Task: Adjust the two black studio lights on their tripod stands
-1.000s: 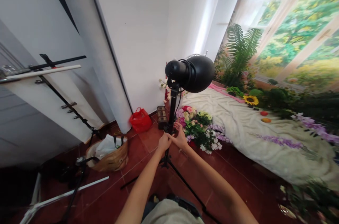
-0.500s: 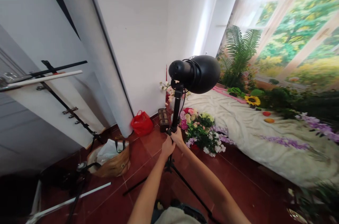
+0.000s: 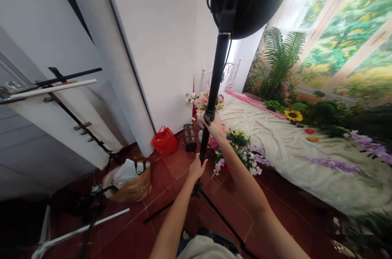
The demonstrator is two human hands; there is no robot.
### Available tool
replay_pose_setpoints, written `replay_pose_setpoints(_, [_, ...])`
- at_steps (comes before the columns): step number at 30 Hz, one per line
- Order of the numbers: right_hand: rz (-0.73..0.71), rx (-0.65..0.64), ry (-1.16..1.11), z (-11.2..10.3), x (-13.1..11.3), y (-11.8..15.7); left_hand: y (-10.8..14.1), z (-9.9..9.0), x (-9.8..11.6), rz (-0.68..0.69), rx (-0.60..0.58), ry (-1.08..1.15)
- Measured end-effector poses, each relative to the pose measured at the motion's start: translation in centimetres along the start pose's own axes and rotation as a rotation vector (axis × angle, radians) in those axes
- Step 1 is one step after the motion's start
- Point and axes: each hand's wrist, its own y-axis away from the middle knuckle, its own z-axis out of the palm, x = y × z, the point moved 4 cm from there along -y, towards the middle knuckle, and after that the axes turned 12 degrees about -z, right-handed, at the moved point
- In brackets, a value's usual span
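A black light stand (image 3: 216, 69) rises in front of me on spread legs, with a large black studio lamp (image 3: 254, 2) at its top. My right hand (image 3: 214, 126) is closed around the upper pole by a clamp collar (image 3: 209, 116). Lower down, my left hand (image 3: 197, 167) grips the same pole above the leg joint. A thin cable hangs beside the pole under the lamp. Both arms reach forward, the right one higher. Parts of the fingers are hidden behind the pole.
The bed (image 3: 254, 120) to the right carries a cream cover and a sunflower (image 3: 293, 115). Artificial flowers (image 3: 237, 149) crowd its foot. On the tiled floor stand a red bag (image 3: 165, 141), a small chest (image 3: 190, 137) and a woven bag (image 3: 134, 185). Another stand (image 3: 82, 126) is at left.
The lamp and upper pole have risen, lengthening the stand. My right hand has moved up with them, away from my left hand, which stays low on the pole.
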Motion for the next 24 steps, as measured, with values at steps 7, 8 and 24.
replay_pose_setpoints(7, [0.066, 0.026, 0.079, 0.2, 1.0, 2.0, -0.6, 0.1, -0.4, 0.024, 0.006, 0.163])
replay_pose_setpoints(8, [0.084, 0.035, 0.091, 0.2, 1.2, 2.3, -0.9, 0.2, -0.2, 0.045, 0.021, 0.212])
replay_pose_setpoints(24, [0.067, 0.014, 0.026, 0.2, 1.6, 2.3, -3.6, 1.9, 1.1, -0.099, 0.303, 0.551])
